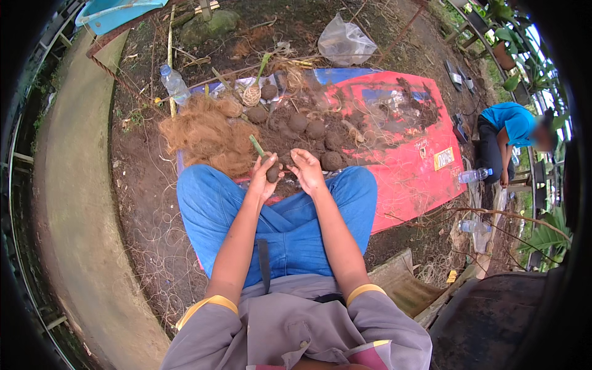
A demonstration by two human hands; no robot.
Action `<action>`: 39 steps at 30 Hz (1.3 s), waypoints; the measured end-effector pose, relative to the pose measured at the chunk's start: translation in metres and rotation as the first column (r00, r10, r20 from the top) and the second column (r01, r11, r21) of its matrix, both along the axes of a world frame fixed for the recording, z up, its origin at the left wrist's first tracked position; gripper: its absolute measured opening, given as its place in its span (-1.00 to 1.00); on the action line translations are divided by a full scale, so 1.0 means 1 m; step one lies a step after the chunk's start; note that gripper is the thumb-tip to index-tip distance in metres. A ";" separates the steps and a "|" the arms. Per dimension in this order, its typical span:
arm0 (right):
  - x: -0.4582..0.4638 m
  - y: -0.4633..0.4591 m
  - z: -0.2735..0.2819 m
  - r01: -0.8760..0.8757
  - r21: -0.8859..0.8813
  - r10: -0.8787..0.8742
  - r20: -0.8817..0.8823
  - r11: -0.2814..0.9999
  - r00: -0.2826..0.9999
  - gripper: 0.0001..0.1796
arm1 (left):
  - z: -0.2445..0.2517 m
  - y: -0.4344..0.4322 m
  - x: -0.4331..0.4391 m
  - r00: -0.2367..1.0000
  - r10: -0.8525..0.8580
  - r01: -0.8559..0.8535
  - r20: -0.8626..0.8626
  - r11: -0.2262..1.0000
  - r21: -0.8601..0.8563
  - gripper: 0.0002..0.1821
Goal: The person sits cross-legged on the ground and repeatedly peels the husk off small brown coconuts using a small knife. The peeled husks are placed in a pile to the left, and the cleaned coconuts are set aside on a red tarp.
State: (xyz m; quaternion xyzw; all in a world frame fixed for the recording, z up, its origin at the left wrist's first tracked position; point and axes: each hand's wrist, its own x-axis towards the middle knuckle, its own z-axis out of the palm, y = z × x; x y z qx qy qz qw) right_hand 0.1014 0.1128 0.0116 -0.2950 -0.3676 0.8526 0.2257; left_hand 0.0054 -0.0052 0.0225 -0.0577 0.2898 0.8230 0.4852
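My left hand [264,178] is closed around a small dark ball of soil [272,174] with a green plant stem [256,145] rising out of it. Close by on the right, my right hand [306,170] has its thumb and forefinger near each other; whether something thin lies between them cannot be told. In front of me several soil balls [315,130] lie on loose dark soil. A ball wrapped in pale string [252,95] with a green shoot rests further off. Brown coconut fiber [208,134] is heaped at the left, beyond my knee.
A red printed banner [416,185] lies under the work. A plastic bottle [175,83] is at the back left, a clear plastic bag [346,41] behind. A co-worker in a blue shirt [508,121] crouches at the right near another bottle [474,175]. A concrete path [78,185] runs along the left.
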 end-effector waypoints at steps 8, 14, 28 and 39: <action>0.000 0.000 0.008 -0.050 -0.045 0.049 -0.026 0.998 0.998 -0.82 | -0.004 0.001 0.003 0.995 0.041 -0.052 -0.094 0.992 -0.113 -0.66; 0.000 -0.001 0.011 -0.072 -0.116 0.061 -0.092 0.991 0.994 -0.81 | -0.004 0.000 0.003 0.987 0.017 -0.034 -0.162 0.994 -0.103 -0.63; -0.001 0.000 0.015 -0.112 -0.199 0.061 -0.246 0.974 0.967 -0.68 | -0.003 -0.009 -0.007 0.970 -0.228 0.169 0.084 0.881 0.443 -0.78; -0.002 -0.001 0.018 -0.105 -0.133 0.067 -0.259 0.986 0.964 -0.71 | -0.006 -0.002 -0.002 1.000 0.010 -0.012 -0.022 0.994 -0.107 -0.82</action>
